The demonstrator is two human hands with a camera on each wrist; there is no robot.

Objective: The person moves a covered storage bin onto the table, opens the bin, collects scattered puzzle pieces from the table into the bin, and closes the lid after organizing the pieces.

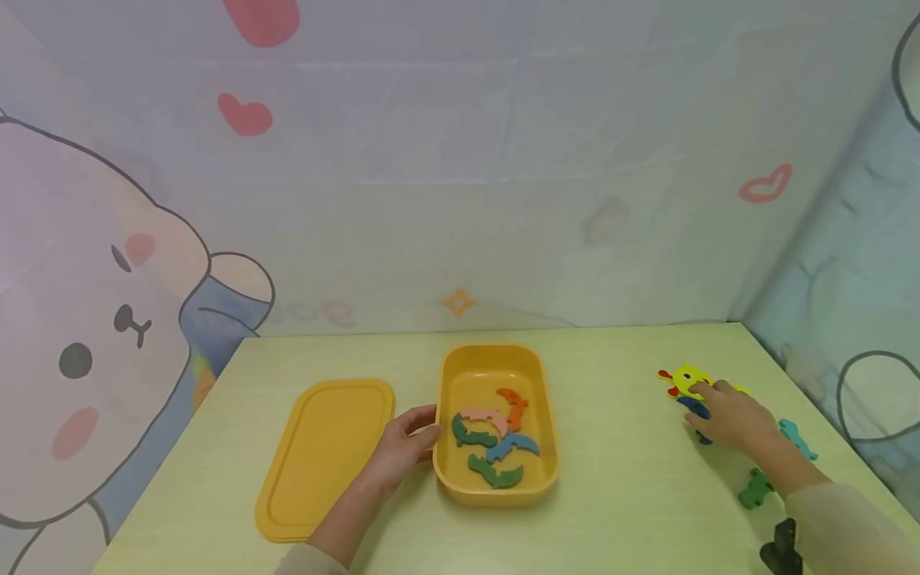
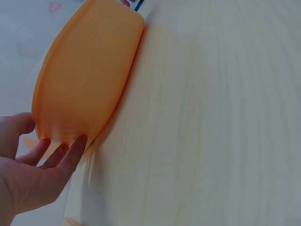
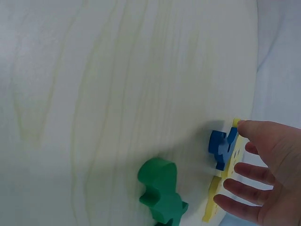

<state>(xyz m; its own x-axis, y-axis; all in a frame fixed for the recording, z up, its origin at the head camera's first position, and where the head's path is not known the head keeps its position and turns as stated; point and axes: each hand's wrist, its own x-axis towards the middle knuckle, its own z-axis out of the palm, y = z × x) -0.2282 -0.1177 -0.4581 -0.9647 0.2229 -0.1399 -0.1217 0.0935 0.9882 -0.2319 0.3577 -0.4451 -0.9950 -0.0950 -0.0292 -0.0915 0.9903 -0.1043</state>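
In the head view, a yellow plastic box [image 1: 496,497] stands mid-table with several small animal-shaped pieces inside, among them an orange piece [image 1: 515,409], a light blue piece [image 1: 512,446] and a green piece [image 1: 496,473]. My left hand [image 1: 402,447] touches the box's left side; the left wrist view shows spread fingertips against the wall [image 2: 84,70] and the thumb at the rim. At the right, my right hand [image 1: 726,415] is over a yellow animal piece [image 1: 688,378] with red tips and a dark blue piece [image 3: 223,147]. Its thumb is right at these two, the other fingers loosely extended.
A flat yellow lid [image 1: 323,459] lies left of the box. Near my right forearm are a teal piece [image 1: 798,439], a dark green piece [image 1: 755,489] and a black piece [image 1: 782,549]. A printed curtain [image 1: 460,160] hangs behind the table.
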